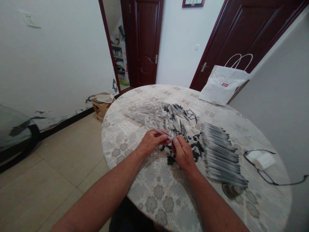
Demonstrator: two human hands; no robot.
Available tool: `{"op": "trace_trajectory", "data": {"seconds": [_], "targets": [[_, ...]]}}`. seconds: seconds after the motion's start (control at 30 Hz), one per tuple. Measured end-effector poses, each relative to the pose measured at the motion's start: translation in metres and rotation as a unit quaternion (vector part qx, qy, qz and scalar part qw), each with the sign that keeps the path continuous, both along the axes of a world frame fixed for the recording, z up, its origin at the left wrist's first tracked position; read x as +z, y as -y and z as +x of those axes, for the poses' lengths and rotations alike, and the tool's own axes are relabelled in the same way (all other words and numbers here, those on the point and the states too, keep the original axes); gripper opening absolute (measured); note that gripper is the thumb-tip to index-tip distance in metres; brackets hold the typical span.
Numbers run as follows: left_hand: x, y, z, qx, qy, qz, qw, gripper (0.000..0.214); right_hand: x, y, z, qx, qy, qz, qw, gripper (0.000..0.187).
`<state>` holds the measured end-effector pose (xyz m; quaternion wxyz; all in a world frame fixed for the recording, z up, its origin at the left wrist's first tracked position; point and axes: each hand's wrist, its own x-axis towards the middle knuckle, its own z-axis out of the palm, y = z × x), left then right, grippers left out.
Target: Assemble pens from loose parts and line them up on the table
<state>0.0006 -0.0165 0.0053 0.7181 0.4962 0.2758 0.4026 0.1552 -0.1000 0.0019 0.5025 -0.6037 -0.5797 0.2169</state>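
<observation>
Hands (153, 142) (184, 154) close together (fingertips (175, 141) inward)

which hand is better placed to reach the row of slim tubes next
Probably the right hand: it is nearer the row of slim tubes, while the left hand is farther off and appears to hold a pale tube.

No wording can be read: pale marks on the red label (225, 85) of the white bag (217, 83) are blurred, and figures in the reddish frame (193, 5) are cut off.
</observation>
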Motion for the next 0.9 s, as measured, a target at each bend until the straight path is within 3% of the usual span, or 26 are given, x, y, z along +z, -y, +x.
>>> {"op": "trace_trajectory", "data": {"seconds": [0.23,0.43,0.63,0.77,0.9], "targets": [[0.002,0.001,-0.001,0.001,-0.005,0.009,1.0,0.039,-0.003,-0.003,-0.002,0.028,-0.103,-0.037,0.994,0.045],[0.004,0.003,-0.001,0.019,-0.01,0.02,1.0,0.039,0.002,0.0,-0.001,0.007,-0.018,0.009,1.0,0.035],[0.0,0.004,-0.002,0.018,-0.02,0.03,0.999,0.038,0.0,-0.002,0.001,0.058,-0.08,-0.009,0.995,0.041],[0.01,0.008,-0.004,0.005,-0.07,0.059,0.996,0.037,0.004,0.0,0.002,0.059,-0.033,0.025,0.997,0.027],[0.026,0.015,-0.017,0.0,-0.127,0.101,0.987,0.037,0.006,0.002,0.002,0.046,0.008,0.042,0.998,0.025]]}}
